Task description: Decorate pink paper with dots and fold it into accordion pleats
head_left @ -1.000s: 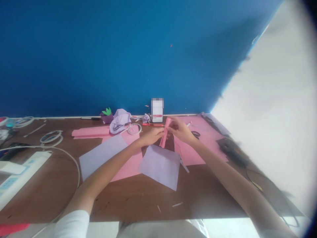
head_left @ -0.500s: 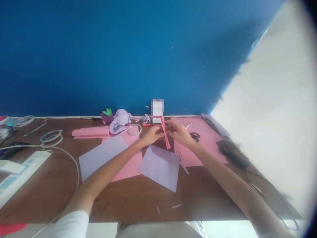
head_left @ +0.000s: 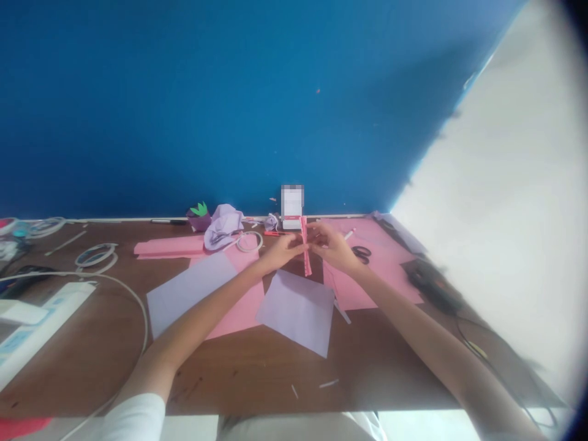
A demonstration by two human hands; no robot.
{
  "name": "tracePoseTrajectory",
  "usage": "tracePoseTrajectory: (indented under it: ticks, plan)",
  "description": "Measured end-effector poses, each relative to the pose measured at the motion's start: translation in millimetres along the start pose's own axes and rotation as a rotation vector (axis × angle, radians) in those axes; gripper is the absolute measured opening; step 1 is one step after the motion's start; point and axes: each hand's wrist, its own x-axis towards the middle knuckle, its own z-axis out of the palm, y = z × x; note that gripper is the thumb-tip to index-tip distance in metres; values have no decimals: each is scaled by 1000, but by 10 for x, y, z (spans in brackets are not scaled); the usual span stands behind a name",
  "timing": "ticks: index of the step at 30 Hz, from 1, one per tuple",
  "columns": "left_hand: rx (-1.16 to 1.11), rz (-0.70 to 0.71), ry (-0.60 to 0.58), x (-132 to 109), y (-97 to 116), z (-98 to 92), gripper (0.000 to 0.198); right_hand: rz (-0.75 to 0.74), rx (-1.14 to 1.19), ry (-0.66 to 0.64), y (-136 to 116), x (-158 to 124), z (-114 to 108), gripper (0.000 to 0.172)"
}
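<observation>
A narrow strip of pleated pink paper [head_left: 307, 264] stands upright between my hands, above the far middle of the table. My left hand [head_left: 283, 251] pinches it from the left near its middle. From the right, my right hand [head_left: 331, 245] grips the same folded paper, its fingers bent around the edge. Just below lies a lavender paper sheet [head_left: 297, 312]. Under and beside my right wrist is a pink sheet [head_left: 386, 257] with black-handled scissors [head_left: 362, 252] on it.
On the left lie a lavender sheet [head_left: 184, 291], folded pink paper [head_left: 169, 246], crumpled lavender paper [head_left: 223, 226] and a tape roll [head_left: 249, 241]. A white power strip [head_left: 55, 315] and cable sit far left. A phone-like white object [head_left: 292, 205] leans against the blue wall.
The pleated pink paper has turned slightly, from leaning to nearly vertical. Both hands stay in almost the same place.
</observation>
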Motion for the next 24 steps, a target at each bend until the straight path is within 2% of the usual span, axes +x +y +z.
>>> tracePoseTrajectory:
  ticks: [8,16,19,24]
  plan:
    - [91,59,8,-35,78,-8,43,-2,1,14,-21,-8,5,41]
    - [207,114,41,-24,40,-56,34,6,-124,9,31,3,5,19]
    - [294,131,63,-36,48,-63,31,24,-153,29,63,4,14,19]
    - [454,185,99,-67,102,-28,24,51,-29,-23,64,-5,31,19]
